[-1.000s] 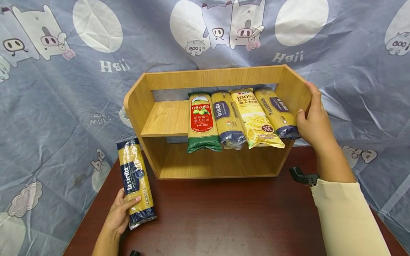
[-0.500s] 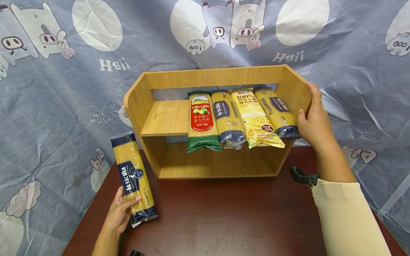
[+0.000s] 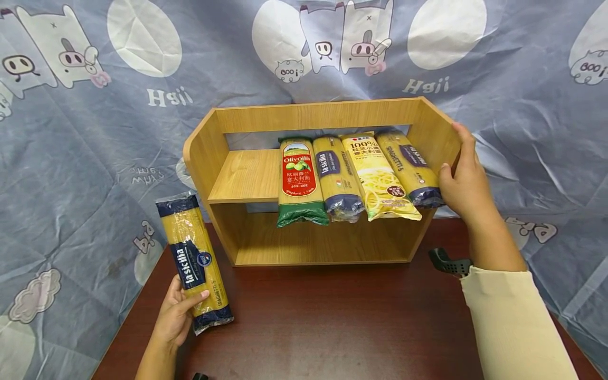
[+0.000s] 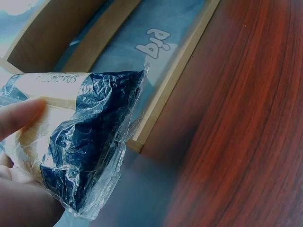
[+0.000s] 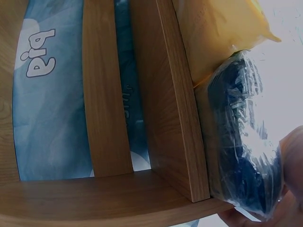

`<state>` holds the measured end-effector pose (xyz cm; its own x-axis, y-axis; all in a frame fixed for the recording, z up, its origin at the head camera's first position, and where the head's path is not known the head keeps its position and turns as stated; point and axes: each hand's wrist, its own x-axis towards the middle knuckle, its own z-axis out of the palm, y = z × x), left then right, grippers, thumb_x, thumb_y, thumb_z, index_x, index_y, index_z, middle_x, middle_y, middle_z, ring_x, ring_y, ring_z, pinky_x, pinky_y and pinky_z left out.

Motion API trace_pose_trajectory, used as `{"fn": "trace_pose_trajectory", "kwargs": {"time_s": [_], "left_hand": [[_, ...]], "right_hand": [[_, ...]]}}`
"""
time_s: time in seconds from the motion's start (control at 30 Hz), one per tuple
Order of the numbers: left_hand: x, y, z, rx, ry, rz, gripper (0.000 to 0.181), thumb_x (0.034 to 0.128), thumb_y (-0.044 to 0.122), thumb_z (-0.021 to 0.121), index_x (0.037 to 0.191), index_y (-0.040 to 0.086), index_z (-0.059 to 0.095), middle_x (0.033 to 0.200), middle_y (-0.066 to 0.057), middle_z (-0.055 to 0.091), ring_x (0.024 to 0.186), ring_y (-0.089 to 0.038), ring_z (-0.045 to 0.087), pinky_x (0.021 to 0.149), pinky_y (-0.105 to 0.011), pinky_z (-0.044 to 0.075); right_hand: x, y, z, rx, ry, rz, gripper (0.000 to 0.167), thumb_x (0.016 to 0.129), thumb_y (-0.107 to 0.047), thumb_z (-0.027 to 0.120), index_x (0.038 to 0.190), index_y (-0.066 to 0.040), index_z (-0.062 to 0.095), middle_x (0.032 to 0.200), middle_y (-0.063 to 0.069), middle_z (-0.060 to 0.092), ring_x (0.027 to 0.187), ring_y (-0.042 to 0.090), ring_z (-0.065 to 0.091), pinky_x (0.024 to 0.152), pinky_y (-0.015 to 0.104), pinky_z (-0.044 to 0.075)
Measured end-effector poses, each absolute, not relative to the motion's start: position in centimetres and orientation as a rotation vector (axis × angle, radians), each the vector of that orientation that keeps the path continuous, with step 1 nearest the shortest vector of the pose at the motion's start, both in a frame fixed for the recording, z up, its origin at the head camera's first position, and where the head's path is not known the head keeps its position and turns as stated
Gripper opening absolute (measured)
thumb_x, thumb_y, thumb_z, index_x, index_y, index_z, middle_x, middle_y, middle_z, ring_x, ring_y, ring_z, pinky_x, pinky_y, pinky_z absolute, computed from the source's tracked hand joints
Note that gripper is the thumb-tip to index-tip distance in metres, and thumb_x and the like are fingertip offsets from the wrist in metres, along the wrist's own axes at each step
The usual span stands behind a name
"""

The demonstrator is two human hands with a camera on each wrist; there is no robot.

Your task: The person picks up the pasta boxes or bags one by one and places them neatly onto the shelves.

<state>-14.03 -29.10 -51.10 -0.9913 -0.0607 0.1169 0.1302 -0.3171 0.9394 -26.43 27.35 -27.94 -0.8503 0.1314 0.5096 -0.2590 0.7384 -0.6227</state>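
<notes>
My left hand [image 3: 177, 314] grips the lower part of a la Sicilia spaghetti pack [image 3: 192, 258], thumb across its front. The pack leans to the left beside the wooden shelf [image 3: 313, 117]. In the left wrist view the spaghetti pack's dark blue end [image 4: 94, 137] sticks out past the thumb. My right hand [image 3: 467, 182] holds the shelf's right side panel, its thumb inside near the rightmost spaghetti pack [image 3: 410, 166]. That pack's dark blue wrapped end [image 5: 244, 142] shows close to the hand in the right wrist view.
On the upper board [image 3: 244, 177] also lie a red and green Olivoila pasta pack [image 3: 299, 179], another la Sicilia pack [image 3: 338, 179] and a cream pasta pack [image 3: 377, 179]. The shelf stands on a dark red table [image 3: 332, 316], before a printed cloth [image 3: 228, 58].
The upper end of the spaghetti pack in my left hand has swung left and slightly up, so it leans more. My right hand stays on the side panel.
</notes>
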Motion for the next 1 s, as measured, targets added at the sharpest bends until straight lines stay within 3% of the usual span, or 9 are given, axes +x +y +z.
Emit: {"fn": "trace_pose_trajectory", "kwargs": {"time_s": [0.63,1.0], "left_hand": [[-13.3,-27.8,-48.8,-0.087,-1.806,-2.373,0.064,0.0915,-0.018,0.052,0.140,0.022,0.040,0.112,0.010,0.073,0.098,-0.008,0.072,0.079,-0.030,0.059],[-12.8,-26.5,-46.9,-0.137,-1.884,-2.325,0.064,0.0886,-0.019,0.057,0.137,0.021,0.044,0.112,0.009,0.074,0.096,-0.009,0.073,0.077,-0.030,0.060]], "right_hand": [[-26.3,27.6,-28.0,0.107,-2.382,0.973,0.076,0.097,-0.007,0.042,0.159,-0.040,0.013,0.156,0.032,0.034,0.120,0.057,0.047,0.100,0.070,0.034],[-26.3,27.6,-28.1,0.109,-2.391,0.960,0.077,0.096,-0.007,0.042,0.159,-0.039,0.011,0.153,0.037,0.035,0.118,0.058,0.047,0.098,0.070,0.034]]}}
